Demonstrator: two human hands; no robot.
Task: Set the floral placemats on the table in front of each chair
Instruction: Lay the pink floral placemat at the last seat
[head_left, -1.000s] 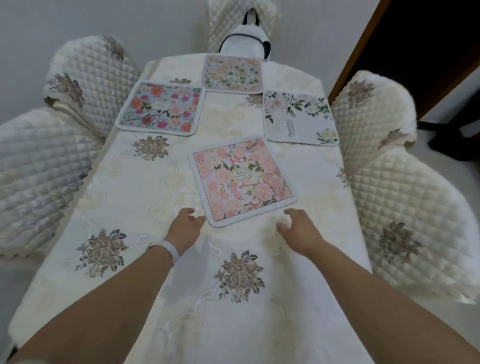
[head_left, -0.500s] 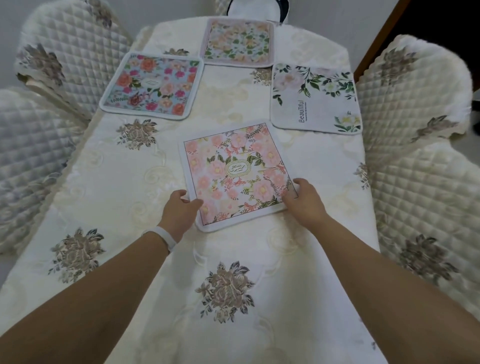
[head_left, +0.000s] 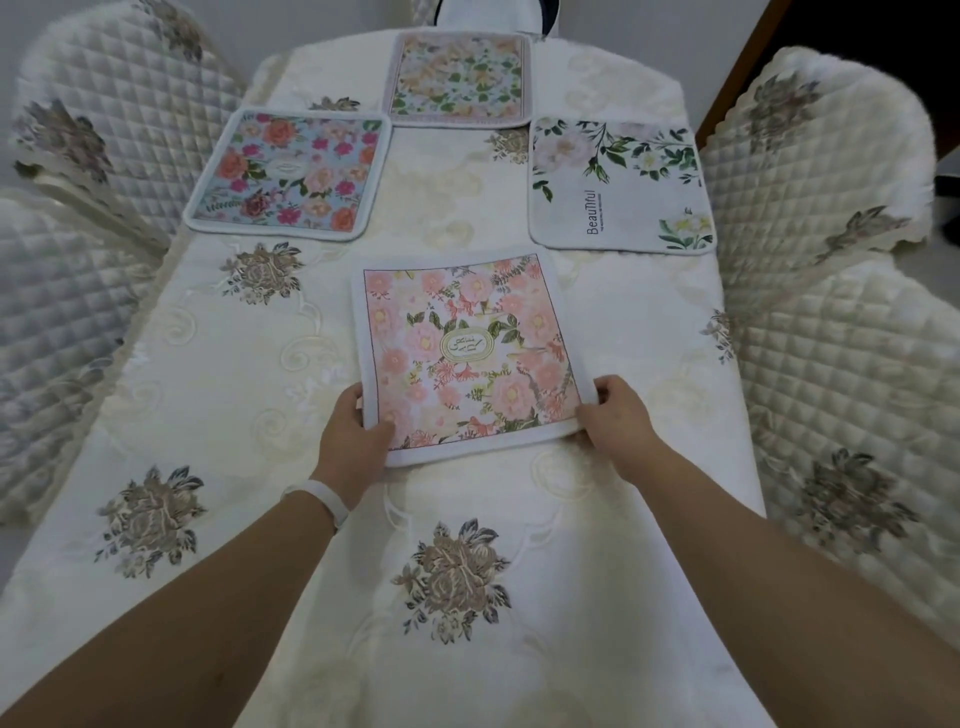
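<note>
A pink floral placemat (head_left: 462, 353) lies in the middle of the table (head_left: 208, 374). My left hand (head_left: 353, 436) grips its near left corner, thumb on top. My right hand (head_left: 615, 421) holds its near right corner. Three other placemats lie farther away: a blue one with bright flowers (head_left: 291, 174) at the far left, a pale peach-and-green one (head_left: 457, 78) at the far end, and a white one with green leaves (head_left: 621, 187) at the far right.
Quilted cream chairs stand along both sides: two on the left (head_left: 119, 104) (head_left: 47, 322) and two on the right (head_left: 810, 156) (head_left: 852, 415). A white bag with dark trim (head_left: 493, 13) sits at the far end. The tablecloth carries embroidered flowers (head_left: 452, 577).
Both hands reached forward and took hold of the pink placemat's near corners. The mat has turned from skewed to nearly square with the table.
</note>
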